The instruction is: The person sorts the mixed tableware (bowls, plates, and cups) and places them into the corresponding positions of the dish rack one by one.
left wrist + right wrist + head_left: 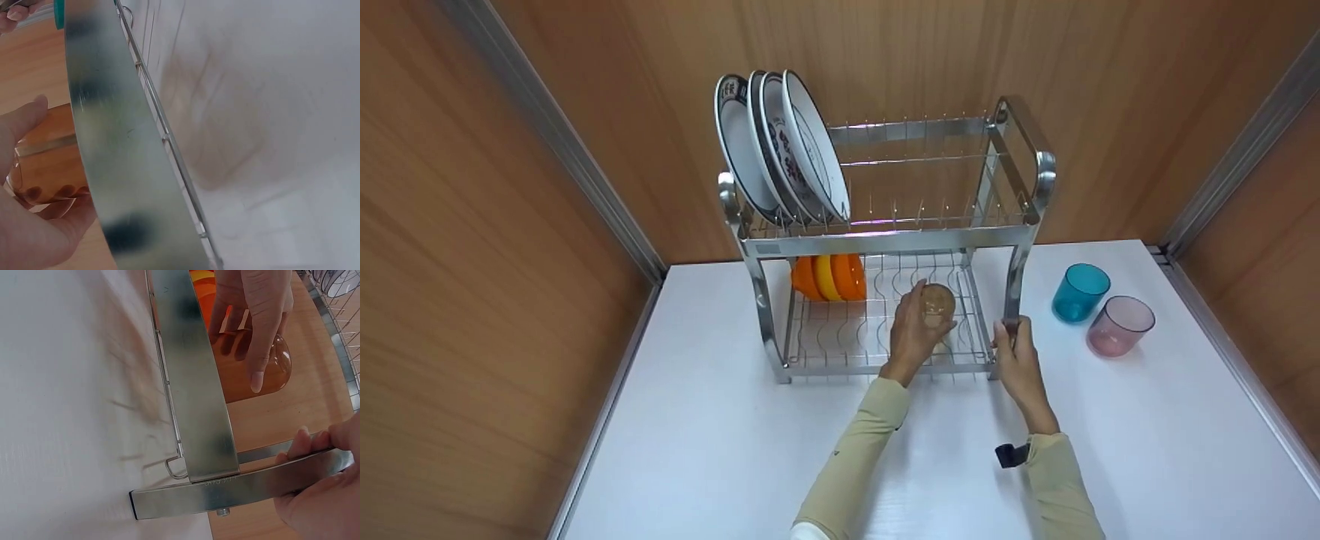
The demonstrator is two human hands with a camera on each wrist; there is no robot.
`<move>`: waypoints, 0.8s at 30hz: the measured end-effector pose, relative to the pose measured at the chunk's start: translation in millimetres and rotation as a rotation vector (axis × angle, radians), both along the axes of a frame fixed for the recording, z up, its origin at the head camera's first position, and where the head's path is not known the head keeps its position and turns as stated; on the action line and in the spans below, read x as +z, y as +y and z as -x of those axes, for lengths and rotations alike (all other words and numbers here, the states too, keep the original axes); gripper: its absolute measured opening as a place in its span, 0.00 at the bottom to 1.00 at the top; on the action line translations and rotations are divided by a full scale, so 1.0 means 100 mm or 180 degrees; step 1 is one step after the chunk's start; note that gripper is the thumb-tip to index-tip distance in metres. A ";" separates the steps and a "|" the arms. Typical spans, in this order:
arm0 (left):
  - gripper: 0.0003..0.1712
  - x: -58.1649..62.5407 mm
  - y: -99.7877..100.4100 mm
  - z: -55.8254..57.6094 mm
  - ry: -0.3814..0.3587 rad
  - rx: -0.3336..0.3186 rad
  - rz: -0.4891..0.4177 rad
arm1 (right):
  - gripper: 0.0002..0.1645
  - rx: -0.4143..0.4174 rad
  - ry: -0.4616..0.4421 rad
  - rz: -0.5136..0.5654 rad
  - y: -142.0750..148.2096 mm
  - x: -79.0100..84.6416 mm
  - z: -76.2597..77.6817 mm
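My left hand [911, 339] grips an amber transparent glass [938, 301] inside the lower tier of a two-tier metal dish rack [885, 242], toward its right side. In the right wrist view, thumb and fingers wrap around the glass [278, 363], its rounded base facing the rack's back. The rack's front bar [118, 140] covers part of the glass in the left wrist view. With my right hand [1021, 373] I hold the rack's front right leg [253, 484]. Orange and yellow bowls [829, 278] stand on edge at the left of the lower tier.
Several patterned white plates [817, 150] stand on edge at the left of the upper tier. A teal glass [1080, 294] and a pink glass [1120, 328] sit on the white table [720, 450] right of the rack. Wooden panels [510, 337] enclose the table.
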State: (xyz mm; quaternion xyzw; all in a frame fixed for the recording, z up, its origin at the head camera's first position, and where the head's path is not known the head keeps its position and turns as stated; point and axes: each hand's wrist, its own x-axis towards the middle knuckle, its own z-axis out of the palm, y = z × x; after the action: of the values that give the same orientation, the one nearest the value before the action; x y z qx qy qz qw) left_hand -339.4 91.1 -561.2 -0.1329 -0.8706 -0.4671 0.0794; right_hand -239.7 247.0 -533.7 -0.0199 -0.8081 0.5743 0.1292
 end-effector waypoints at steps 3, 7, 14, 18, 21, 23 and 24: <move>0.51 -0.01 -0.01 -0.01 0.0036 0.0031 0.0020 | 0.17 -0.0006 0.0005 0.0012 0.00 0.00 0.00; 0.53 -0.01 -0.02 -0.03 0.0049 0.0053 0.0070 | 0.17 -0.0017 0.0046 0.0038 -0.01 -0.01 0.01; 0.56 -0.06 -0.04 -0.08 0.0095 0.0093 0.0033 | 0.18 0.0000 0.0014 0.0022 -0.03 -0.03 -0.01; 0.55 -0.06 -0.06 -0.11 0.0089 0.0190 -0.0055 | 0.18 0.0044 -0.0067 0.0015 -0.02 -0.02 -0.01; 0.53 -0.03 -0.05 -0.12 0.0132 0.0256 -0.0095 | 0.18 0.0080 -0.0093 0.0044 0.00 0.00 -0.01; 0.51 -0.01 -0.04 -0.12 0.0195 0.0290 -0.0110 | 0.18 0.0088 -0.0083 0.0076 0.04 0.00 -0.01; 0.50 0.00 -0.04 -0.13 0.0219 0.0310 -0.0111 | 0.18 0.0086 -0.0056 0.0083 0.06 0.00 0.00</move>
State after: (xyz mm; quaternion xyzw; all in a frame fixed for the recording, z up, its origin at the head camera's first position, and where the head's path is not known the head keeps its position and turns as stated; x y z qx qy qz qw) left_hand -326.6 87.2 -561.0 -0.1049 -0.8645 -0.4729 0.1342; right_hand -239.5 252.6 -534.1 -0.0157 -0.8018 0.5864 0.1140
